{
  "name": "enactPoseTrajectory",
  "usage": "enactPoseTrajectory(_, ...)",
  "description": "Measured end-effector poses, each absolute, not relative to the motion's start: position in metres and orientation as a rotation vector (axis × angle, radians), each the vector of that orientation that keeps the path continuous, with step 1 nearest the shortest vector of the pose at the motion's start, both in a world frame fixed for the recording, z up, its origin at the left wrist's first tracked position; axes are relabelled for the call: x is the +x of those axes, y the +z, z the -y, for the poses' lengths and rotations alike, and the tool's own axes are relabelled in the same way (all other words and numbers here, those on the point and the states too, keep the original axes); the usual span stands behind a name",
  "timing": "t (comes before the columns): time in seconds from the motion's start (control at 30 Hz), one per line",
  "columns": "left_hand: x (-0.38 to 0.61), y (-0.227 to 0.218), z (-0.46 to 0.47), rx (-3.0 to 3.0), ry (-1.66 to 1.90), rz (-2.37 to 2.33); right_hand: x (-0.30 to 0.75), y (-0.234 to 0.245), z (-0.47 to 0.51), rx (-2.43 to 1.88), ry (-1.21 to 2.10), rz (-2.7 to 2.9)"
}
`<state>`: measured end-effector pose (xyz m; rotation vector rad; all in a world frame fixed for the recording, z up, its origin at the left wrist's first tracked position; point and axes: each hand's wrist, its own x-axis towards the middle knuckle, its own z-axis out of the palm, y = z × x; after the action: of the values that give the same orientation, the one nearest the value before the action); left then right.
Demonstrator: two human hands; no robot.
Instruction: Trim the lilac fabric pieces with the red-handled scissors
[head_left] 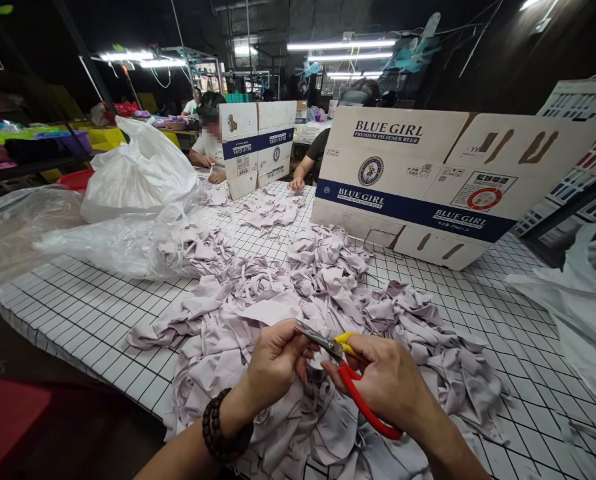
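- From where I stand, the scissors with bare metal blades and one red, one yellow handle (337,348) sit between the two hands, over the cloth.
- The right hand (395,383) grasps them by the handles, fingers wrapped about the grips.
- Their long axis runs slantwise: the blades point left and away from the right fingers, tips reaching the left fingertips; the red loop trails back beneath the right palm.
- The left hand (275,357), a dark beaded bracelet (212,427) at its wrist, has its fingers curled in at the blade tips; I cannot tell what they pinch.
- Crumpled pale lilac cloth pieces (211,363) lie heaped under and around both sets of fingers, on a white table covering with black grid lines (95,310).
- Beyond the right fingers stands a large white-and-navy cardboard sheet (403,163): "BLUE GIRL PREMIUM PILSENER BEER", with a round crest and a red ring mark.
- Farther off, beyond the left fingers, a smaller white-and-navy cardboard panel (258,163) also reads "BLUE GIRL".
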<state>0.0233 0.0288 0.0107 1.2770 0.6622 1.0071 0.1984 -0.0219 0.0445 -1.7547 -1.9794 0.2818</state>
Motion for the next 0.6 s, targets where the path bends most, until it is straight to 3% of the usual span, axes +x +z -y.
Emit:
enactPoseTrajectory(0.17, 0.022, 0.011, -0.030, 1.246, 0.977, -0.694, 0.205, 0.042, 0.017, -1.722, 0.418, 1.909)
enactPoseTrajectory(0.4, 0.024, 0.014, -0.035, 1.207, 0.953, -0.731, 0.202, 0.013, 0.002, -1.468, 1.240, 1.402)
enactPoseTrajectory(0.6, 0.007, 0.007, -0.043, 1.598, 1.092, -0.919, 0.172, 0.012, -0.008, -1.200, 1.375, 1.118)
